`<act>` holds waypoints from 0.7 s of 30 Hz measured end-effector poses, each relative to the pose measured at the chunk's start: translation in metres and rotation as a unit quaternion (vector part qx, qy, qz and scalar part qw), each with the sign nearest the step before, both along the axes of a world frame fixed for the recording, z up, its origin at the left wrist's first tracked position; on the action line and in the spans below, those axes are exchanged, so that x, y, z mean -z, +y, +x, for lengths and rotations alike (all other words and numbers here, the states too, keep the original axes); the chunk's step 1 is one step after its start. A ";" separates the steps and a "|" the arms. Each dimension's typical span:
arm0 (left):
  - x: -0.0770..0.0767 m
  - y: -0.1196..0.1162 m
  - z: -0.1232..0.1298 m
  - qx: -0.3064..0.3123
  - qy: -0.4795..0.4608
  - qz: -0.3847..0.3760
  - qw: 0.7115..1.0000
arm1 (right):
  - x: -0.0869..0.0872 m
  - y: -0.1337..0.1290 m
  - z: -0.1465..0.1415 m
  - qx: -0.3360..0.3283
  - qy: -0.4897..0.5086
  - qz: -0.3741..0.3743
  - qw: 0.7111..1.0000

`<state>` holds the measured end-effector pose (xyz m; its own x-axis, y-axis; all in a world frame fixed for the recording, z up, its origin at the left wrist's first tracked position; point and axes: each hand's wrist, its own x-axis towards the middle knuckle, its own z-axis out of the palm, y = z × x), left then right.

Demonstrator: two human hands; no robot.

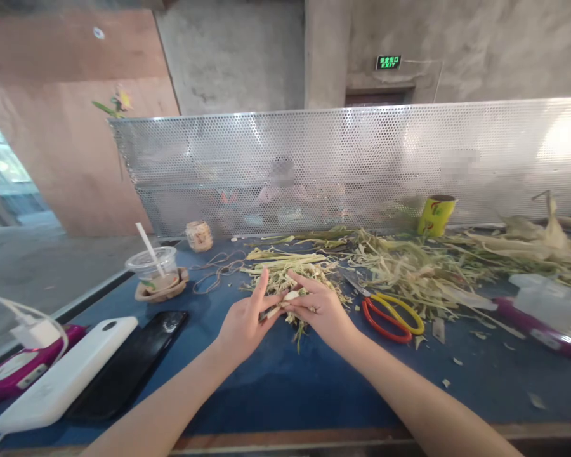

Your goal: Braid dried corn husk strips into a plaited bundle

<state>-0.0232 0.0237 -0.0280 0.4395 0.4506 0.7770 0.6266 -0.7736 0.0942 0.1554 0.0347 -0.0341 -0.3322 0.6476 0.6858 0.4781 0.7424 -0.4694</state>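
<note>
Near the middle of the blue table, both hands meet over a pile of pale green plant stalks (290, 263). Between their fingertips is a pale plant stalk (291, 295) with a whitish, rounded part showing. My left hand (247, 317) pinches it from the left, its index finger pointing up. From the right, my right hand (321, 311) has thumb and fingers closed on the same piece. Fingers hide part of it, and its exact kind is unclear. Leafy green bits hang below the hands. Scissors (390, 317) with red and yellow handles lie right of my right hand.
To the left are a plastic cup (159, 270) with a straw in a cardboard holder, a jar (198, 236), string (219, 270), a white power bank (71, 368) and a black phone (133, 362). Dried husks (419, 270) and a yellow can (436, 216) lie right, before a perforated metal screen (314, 139).
</note>
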 end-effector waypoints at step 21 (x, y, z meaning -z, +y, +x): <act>-0.004 -0.006 0.008 0.042 0.055 0.107 0.992 | -0.023 -0.004 0.013 -0.130 0.127 -0.473 0.862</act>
<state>-0.0149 0.0175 -0.0245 0.5559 0.2391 0.7962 0.5564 -0.8185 -0.1427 0.1681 0.0306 -0.0112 -0.4667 0.8836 -0.0373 0.1455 0.0351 -0.9887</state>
